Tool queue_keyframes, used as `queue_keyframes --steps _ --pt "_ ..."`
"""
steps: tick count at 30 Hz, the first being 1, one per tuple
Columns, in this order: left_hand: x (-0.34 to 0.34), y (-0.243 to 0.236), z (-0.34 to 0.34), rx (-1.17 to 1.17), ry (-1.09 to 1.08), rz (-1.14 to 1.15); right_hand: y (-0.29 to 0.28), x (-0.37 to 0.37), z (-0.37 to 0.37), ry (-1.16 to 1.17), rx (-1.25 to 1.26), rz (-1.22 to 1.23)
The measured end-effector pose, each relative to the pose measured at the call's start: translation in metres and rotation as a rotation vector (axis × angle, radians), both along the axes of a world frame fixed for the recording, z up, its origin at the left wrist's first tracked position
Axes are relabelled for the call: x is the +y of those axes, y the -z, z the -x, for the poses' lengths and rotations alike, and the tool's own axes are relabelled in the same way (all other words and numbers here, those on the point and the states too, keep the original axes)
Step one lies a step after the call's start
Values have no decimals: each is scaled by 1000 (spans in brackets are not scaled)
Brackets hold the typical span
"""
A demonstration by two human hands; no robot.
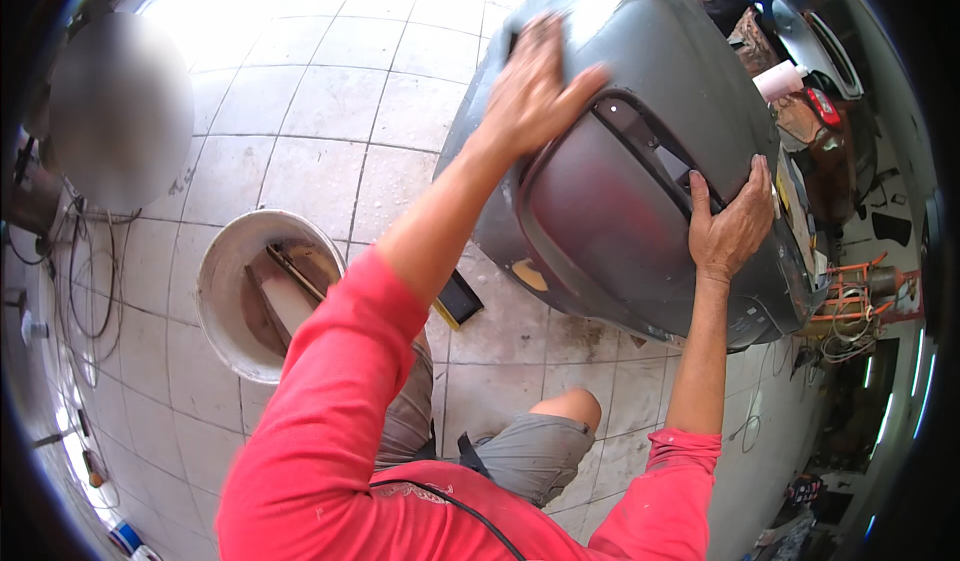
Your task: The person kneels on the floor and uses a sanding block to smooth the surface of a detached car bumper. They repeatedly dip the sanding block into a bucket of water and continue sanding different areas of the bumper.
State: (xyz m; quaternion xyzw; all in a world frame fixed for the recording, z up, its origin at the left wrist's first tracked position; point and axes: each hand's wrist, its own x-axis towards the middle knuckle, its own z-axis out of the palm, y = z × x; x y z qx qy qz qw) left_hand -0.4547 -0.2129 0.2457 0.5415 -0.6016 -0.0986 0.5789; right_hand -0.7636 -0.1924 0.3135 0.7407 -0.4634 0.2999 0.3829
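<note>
A grey car bumper (690, 56) with a dark reddish recessed panel (600, 211) stands in front of me. My left hand (535, 91) lies on its upper left part, thumb spread from the fingers and fingertips smeared by motion. Whether anything thin is under that palm is hidden. My right hand (733, 219) rests on the bumper's right side, by the end of a dark slot (640, 136). Its thumb and fingers are apart, with nothing seen in them.
A whitish bucket (213, 291) with long flat pieces and murky liquid stands on the tiled floor (320, 176) to my left. A black and yellow flat object (460, 301) lies beyond my knee. Cables (85, 291) trail at far left. An orange frame (855, 291) stands at right.
</note>
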Motion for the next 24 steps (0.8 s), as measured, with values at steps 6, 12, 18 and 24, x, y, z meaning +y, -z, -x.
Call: queue_keyframes --steps 6,12,18,24 --pt "11 90 -26 156 -19 -214 -2 2 -13 -5 -26 -28" --pt "-155 -92 -39 -48 178 -11 -5 -3 -16 -11 -11 -19" --pt "-101 129 -87 4 175 106 2 -9 -19 -22 -9 -2" --pt "77 182 -43 344 139 -269 2 -6 -10 -2 -1 -22"
